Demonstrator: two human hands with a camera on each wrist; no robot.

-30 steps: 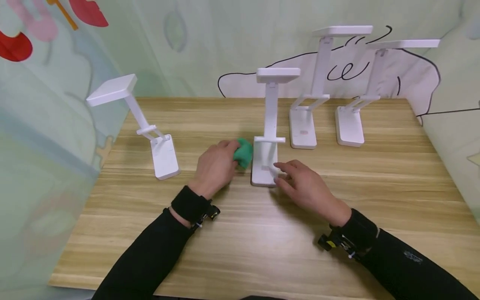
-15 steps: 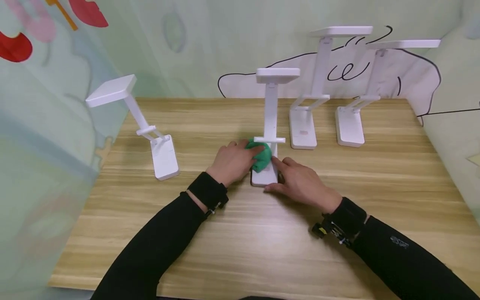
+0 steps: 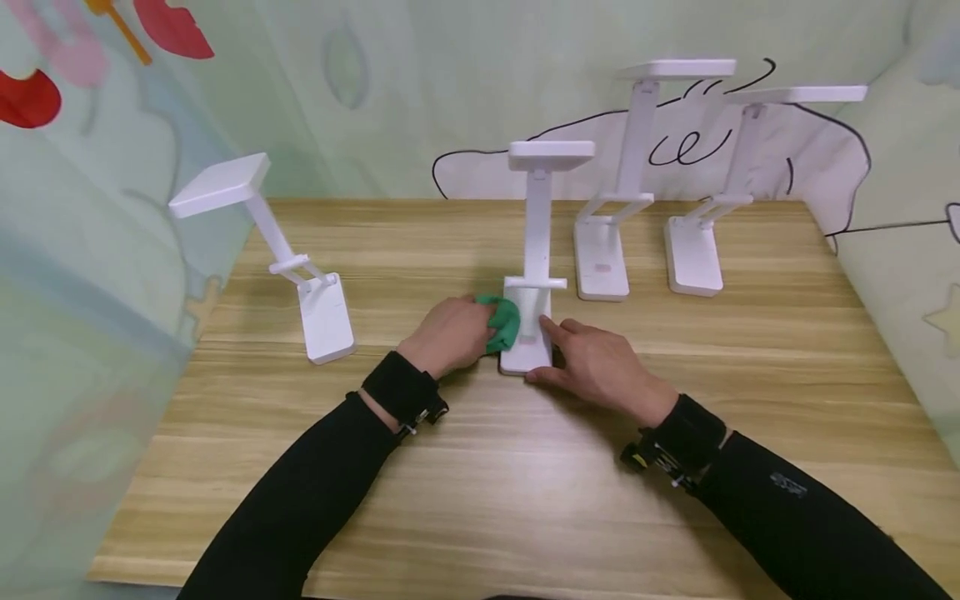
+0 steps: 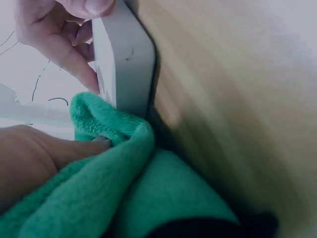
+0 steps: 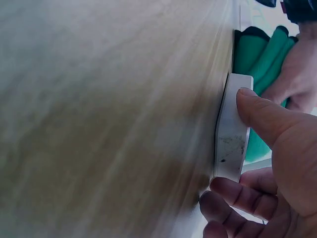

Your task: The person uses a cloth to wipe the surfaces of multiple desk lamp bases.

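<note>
A white desk lamp (image 3: 537,225) stands upright at the middle of the table. My left hand (image 3: 450,333) grips a bunched green cloth (image 3: 507,323) against the left side of the lamp's base (image 3: 525,358). In the left wrist view the fuzzy cloth (image 4: 109,173) touches the base's side edge (image 4: 133,59). My right hand (image 3: 603,367) holds the base from the right, its thumb at the front edge and its fingers along the side. Dark smudges mark the base's edge (image 5: 233,144) in the right wrist view.
One white lamp (image 3: 326,321) stands to the left of my hands. Two more lamps, a nearer one (image 3: 602,262) and a far right one (image 3: 693,258), stand at the back right. A printed curtain (image 3: 420,92) hangs behind the wooden table (image 3: 480,500).
My left hand carried the cloth right onto the lamp's base, then back to its left side. My right hand moved in from beside the base and took hold of it.
</note>
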